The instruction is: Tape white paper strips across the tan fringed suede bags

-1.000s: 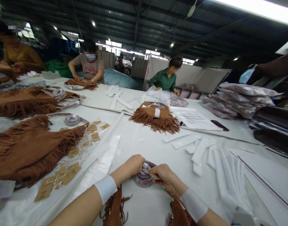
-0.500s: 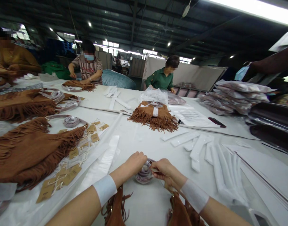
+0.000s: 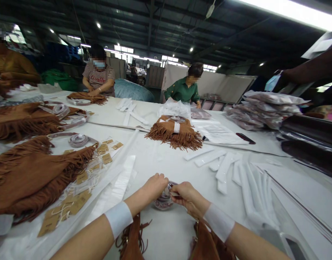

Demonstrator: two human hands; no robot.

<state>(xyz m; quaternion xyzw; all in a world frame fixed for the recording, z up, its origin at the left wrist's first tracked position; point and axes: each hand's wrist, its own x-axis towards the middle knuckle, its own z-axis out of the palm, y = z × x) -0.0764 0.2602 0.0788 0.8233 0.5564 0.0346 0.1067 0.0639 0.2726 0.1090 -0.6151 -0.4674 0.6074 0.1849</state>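
Note:
My left hand point(image 3: 153, 189) and my right hand point(image 3: 186, 196) meet over a coiled, plastic-wrapped strap point(image 3: 162, 200) on the white table point(image 3: 166, 166). Both hands are closed, fingers pinching the coil from either side. White bands circle both my wrists. Under my forearms, at the table's near edge, lies a brown fringed suede bag point(image 3: 133, 240); part of it is hidden by my arms.
Fringed brown bags point(image 3: 33, 173) and paper tags point(image 3: 73, 202) pile at the left. Another folded bag point(image 3: 174, 131) lies mid-table, white strips point(image 3: 231, 169) to the right, bagged stacks point(image 3: 263, 112) farther right. Three people work at the far side.
My hands have shifted slightly up the table with the coiled strap; the right hand's fingers have drawn closer to the left. The view has tilted a little.

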